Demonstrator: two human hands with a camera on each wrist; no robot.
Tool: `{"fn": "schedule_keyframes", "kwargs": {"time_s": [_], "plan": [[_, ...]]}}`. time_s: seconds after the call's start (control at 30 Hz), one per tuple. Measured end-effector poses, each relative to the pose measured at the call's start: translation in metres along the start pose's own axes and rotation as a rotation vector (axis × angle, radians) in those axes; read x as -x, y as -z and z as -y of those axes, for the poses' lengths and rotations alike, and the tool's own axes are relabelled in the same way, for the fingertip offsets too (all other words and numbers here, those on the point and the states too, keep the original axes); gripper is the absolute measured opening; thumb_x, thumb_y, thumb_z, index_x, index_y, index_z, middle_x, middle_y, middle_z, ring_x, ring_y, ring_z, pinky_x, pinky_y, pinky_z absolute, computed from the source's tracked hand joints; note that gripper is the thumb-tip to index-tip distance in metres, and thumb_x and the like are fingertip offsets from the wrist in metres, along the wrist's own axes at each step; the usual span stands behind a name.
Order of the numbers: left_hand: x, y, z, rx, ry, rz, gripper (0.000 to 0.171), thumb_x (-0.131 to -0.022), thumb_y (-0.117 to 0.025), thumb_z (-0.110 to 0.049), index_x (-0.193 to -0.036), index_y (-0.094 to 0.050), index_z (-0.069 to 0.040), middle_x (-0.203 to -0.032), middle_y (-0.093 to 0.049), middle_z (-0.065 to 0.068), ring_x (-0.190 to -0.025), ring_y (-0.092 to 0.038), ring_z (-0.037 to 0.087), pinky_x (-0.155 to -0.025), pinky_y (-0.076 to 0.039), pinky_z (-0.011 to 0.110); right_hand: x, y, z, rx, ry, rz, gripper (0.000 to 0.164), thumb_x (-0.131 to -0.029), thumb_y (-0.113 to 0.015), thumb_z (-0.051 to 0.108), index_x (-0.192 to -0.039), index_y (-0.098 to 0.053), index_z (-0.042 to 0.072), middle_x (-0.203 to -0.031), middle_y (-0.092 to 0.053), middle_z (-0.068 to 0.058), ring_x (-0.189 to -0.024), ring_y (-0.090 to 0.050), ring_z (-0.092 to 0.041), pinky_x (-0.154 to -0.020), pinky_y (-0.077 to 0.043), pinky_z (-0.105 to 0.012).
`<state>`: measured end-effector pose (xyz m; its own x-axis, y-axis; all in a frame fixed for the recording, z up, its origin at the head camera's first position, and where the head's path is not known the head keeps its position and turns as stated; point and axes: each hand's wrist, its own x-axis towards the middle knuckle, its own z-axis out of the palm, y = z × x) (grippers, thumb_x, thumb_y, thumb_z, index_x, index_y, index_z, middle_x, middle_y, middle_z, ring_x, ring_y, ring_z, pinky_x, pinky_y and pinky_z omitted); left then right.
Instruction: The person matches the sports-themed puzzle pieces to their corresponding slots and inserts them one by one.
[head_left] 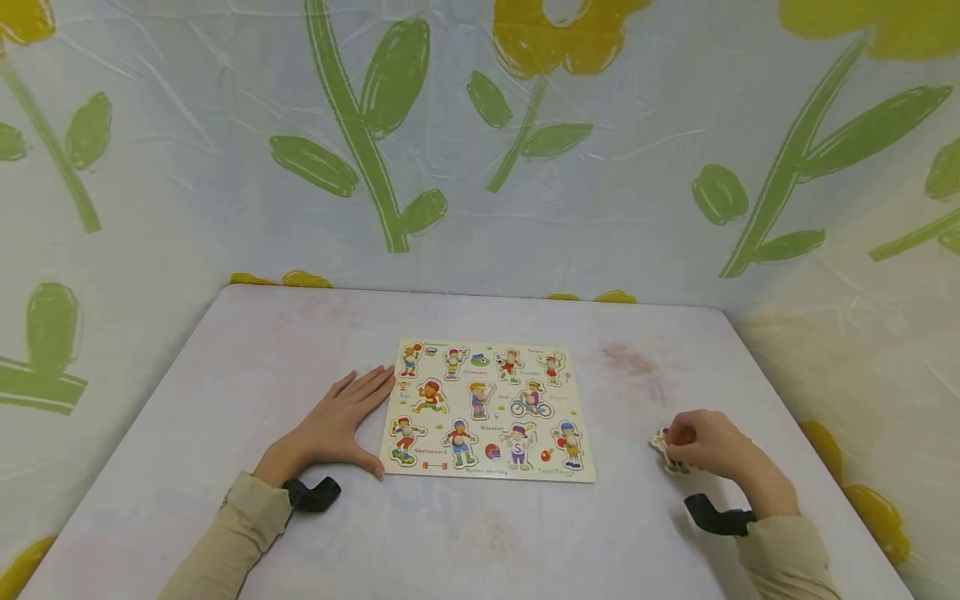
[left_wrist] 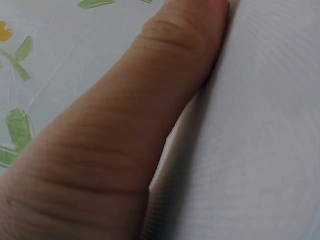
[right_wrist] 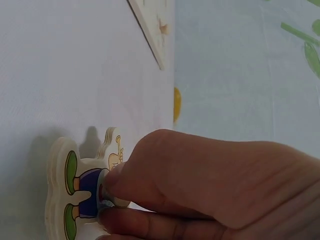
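Observation:
A wooden peg puzzle board [head_left: 442, 404] printed with children doing sports lies flat on the table. Along its left side rests my left hand [head_left: 337, 421], fingers spread and straight, fingertips at the left edge and thumb at the near left corner. In the left wrist view the thumb [left_wrist: 130, 105] fills much of the picture. Off to the right, my right hand [head_left: 708, 442] pinches a puzzle piece [head_left: 660, 443] between thumb and fingers. This piece [right_wrist: 87, 192] shows a figure with blue shorts and green shoes; the fingers hide its upper body.
The table [head_left: 487, 533] has a pale, faintly stained cover. Behind it and at both sides hangs a curtain [head_left: 600, 208] with green leaves and yellow flowers. Each wrist wears a black camera mount, one on the left [head_left: 315, 495] and one on the right [head_left: 716, 517].

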<state>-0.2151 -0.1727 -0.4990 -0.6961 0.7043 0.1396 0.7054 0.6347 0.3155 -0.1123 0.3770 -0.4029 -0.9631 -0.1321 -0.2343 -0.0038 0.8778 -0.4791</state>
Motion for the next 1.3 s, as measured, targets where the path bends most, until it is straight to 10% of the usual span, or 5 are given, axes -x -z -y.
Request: {"fn": "schedule_keyframes", "kwargs": {"time_s": [1.3], "plan": [[0.0, -0.003, 0.004, -0.01, -0.007, 0.003, 0.141, -0.055, -0.059, -0.095, -0.159, -0.019, -0.009, -0.166, -0.014, 0.006, -0.152, -0.012, 0.026, -0.12, -0.006, 0.052, -0.061, -0.013, 0.085, -0.007, 0.147, -0.007, 0.007, -0.081, -0.073, 0.006, -0.079, -0.066, 0.005, -0.069, -0.059, 0.001, -0.064, -0.052, -0.015, -0.057, -0.046, -0.029]]}}
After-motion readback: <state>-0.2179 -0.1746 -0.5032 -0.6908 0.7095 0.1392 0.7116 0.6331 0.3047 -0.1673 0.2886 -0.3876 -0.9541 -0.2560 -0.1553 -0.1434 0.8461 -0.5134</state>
